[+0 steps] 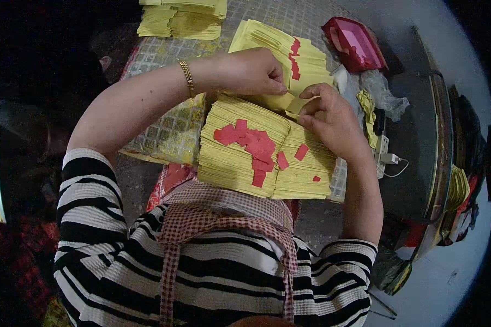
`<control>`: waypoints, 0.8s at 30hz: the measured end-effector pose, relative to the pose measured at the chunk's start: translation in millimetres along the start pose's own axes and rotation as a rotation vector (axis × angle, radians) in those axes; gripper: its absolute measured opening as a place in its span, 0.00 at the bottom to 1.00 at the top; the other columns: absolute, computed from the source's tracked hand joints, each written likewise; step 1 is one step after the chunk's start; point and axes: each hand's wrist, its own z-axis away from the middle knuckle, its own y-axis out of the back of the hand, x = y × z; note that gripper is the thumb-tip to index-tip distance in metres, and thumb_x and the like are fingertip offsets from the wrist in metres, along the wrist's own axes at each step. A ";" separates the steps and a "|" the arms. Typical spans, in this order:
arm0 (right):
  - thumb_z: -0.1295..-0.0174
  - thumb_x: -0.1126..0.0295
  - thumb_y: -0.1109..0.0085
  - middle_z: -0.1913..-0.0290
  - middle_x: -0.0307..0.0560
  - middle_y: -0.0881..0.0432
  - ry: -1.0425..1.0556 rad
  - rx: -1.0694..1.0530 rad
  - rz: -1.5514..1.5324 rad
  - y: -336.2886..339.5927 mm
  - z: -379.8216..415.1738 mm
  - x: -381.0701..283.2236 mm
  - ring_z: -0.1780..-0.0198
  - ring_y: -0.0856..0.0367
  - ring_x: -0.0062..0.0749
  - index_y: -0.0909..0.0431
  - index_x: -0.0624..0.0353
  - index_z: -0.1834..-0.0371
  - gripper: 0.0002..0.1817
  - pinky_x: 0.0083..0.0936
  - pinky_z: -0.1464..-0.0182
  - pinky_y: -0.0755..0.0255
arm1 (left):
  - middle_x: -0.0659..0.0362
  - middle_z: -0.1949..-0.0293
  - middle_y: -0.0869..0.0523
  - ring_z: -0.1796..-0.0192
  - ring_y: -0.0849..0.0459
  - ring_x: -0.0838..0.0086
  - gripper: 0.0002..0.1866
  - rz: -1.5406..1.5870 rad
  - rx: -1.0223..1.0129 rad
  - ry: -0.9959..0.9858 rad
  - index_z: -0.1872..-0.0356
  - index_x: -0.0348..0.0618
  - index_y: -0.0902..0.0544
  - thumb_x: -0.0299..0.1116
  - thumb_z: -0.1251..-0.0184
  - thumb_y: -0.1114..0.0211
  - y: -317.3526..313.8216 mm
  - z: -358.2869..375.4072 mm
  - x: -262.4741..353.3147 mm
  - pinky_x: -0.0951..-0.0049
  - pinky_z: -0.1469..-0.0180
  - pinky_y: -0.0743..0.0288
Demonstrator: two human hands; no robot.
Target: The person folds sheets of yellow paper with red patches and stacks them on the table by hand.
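Note:
My right hand (330,120) pinches a small folded piece of yellow paper (295,104) between thumb and fingers. Close beside it, my left hand (251,71), with a gold bracelet on the wrist, has its fingers curled and pressed together. What those fingers hold, if anything, is hidden. Below both hands, a thick stack of yellow paper (229,163) lies at the table's front edge in two side-by-side rows. Red paper pieces (259,147) are scattered on top of it. Behind my hands lies a fanned yellow paper pile (316,57) with a few red slips (295,57).
More yellow paper bundles (193,24) sit at the far left of the patterned table (163,65). A red container (354,43) stands back right, near clear plastic bags (384,90). Crumpled yellow paper (366,114) and a power strip (383,147) with a white plug are at the right.

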 end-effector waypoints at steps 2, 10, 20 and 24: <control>0.45 0.80 0.40 0.68 0.47 0.18 -0.170 -0.068 0.003 8.4 -3.8 -15.9 0.70 0.22 0.29 0.25 0.62 0.54 0.14 0.25 0.65 0.29 | 0.57 0.72 0.17 0.76 0.26 0.74 0.10 -0.092 0.033 -0.082 0.63 0.38 0.17 0.35 0.35 0.39 -2.9 -1.8 3.8 0.72 0.71 0.31; 0.47 0.78 0.39 0.60 0.51 0.18 -0.337 0.031 0.034 -0.1 -9.4 -16.6 0.64 0.21 0.36 0.26 0.61 0.52 0.17 0.29 0.60 0.28 | 0.59 0.75 0.18 0.77 0.27 0.76 0.08 -0.070 0.040 -0.280 0.66 0.37 0.17 0.32 0.37 0.39 -16.0 -3.8 0.0 0.73 0.72 0.32; 0.48 0.72 0.43 0.58 0.45 0.20 0.450 0.361 0.667 -15.6 75.9 -13.3 0.62 0.25 0.39 0.21 0.57 0.61 0.11 0.31 0.54 0.33 | 0.60 0.76 0.18 0.77 0.28 0.76 0.08 0.060 0.043 -0.280 0.68 0.34 0.19 0.30 0.38 0.40 -23.7 -4.7 -5.9 0.74 0.73 0.33; 0.48 0.72 0.41 0.57 0.45 0.21 0.416 0.232 0.748 -22.7 93.4 -20.7 0.63 0.27 0.38 0.22 0.58 0.62 0.10 0.30 0.54 0.34 | 0.59 0.76 0.18 0.78 0.29 0.75 0.08 0.033 0.030 -0.239 0.69 0.35 0.19 0.29 0.37 0.41 -21.9 -0.2 -1.4 0.74 0.73 0.33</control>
